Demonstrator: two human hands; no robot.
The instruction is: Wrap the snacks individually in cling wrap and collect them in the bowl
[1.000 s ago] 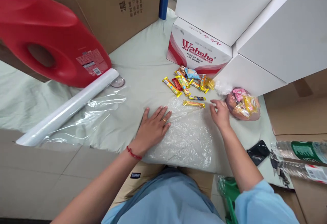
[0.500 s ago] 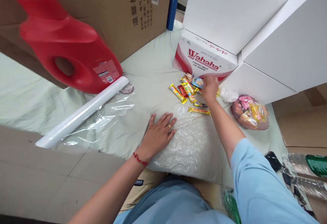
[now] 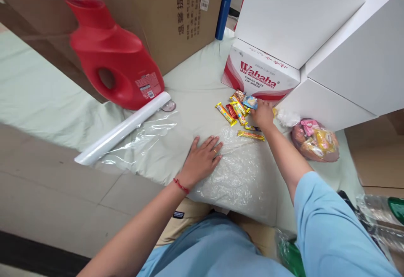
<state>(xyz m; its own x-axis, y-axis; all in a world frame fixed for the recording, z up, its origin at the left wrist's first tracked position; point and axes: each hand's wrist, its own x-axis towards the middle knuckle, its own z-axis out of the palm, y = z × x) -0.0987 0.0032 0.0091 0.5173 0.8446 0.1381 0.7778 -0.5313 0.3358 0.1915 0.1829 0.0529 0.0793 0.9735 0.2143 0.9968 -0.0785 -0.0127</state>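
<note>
My left hand point(image 3: 203, 159) lies flat with its fingers spread at the left edge of a clear plastic film sheet point(image 3: 243, 176). My right hand point(image 3: 264, 113) is over the right side of a small pile of snacks, its fingers bent down and drawn together; what they hold, if anything, is hidden. Beside its fingertips is a blue snack packet point(image 3: 250, 102). Yellow wrapped bars point(image 3: 225, 114), a red packet point(image 3: 231, 111) and a brown packet point(image 3: 239, 95) lie to its left. Nearer to me, another yellow bar point(image 3: 251, 135) rests on the film's far edge.
A Wahaha carton point(image 3: 260, 75) stands behind the snacks, with white boxes point(image 3: 290, 16) around it. At right sits a bowl of packets point(image 3: 315, 140) beside crumpled clear plastic point(image 3: 288, 118). On the left are a film roll point(image 3: 123, 129), a red jug point(image 3: 116, 64) and a brown carton point(image 3: 148, 20).
The view has shifted, so most things appear farther right. My right hand has lowered a little at the pile's right side. My left hand stays flat on the film.
</note>
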